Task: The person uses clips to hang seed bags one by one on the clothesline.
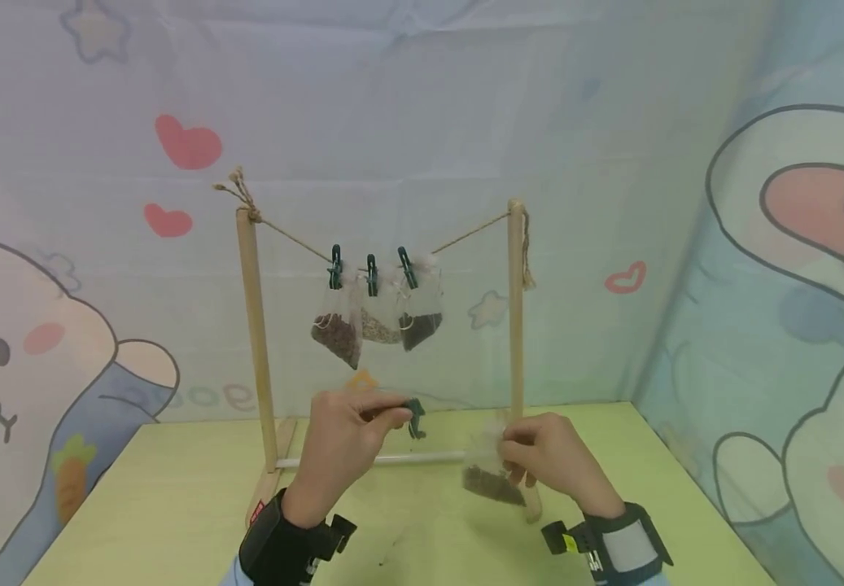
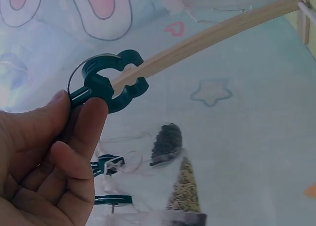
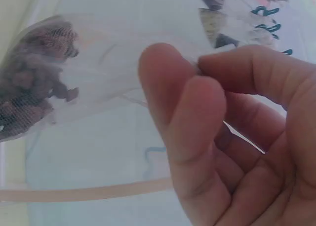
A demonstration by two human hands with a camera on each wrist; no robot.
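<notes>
My left hand [image 1: 341, 435] pinches a dark green clip [image 2: 129, 103] by its handles, with the clip's jaws apart in the left wrist view. The right hand [image 1: 557, 454] holds a sheer drawstring bag [image 1: 493, 485] by its top between thumb and fingers; dark reddish-brown pieces [image 3: 29, 82] fill its lower end. Above both hands, three similar bags hang from a twine line [image 1: 297, 238] by green clips [image 1: 336, 268]. Brown pieces lie in the left bag [image 1: 337, 338], pale grains in the middle one [image 1: 379, 330], dark bits in the right one [image 1: 420, 330].
Two wooden posts, a left post [image 1: 256, 325] and a right post [image 1: 516, 317], carry the twine, with a white crossbar [image 1: 422, 458] low between them. The frame stands on a yellow-green table [image 1: 158, 488]. Cartoon-printed cloth [image 1: 407, 106] covers the back and sides.
</notes>
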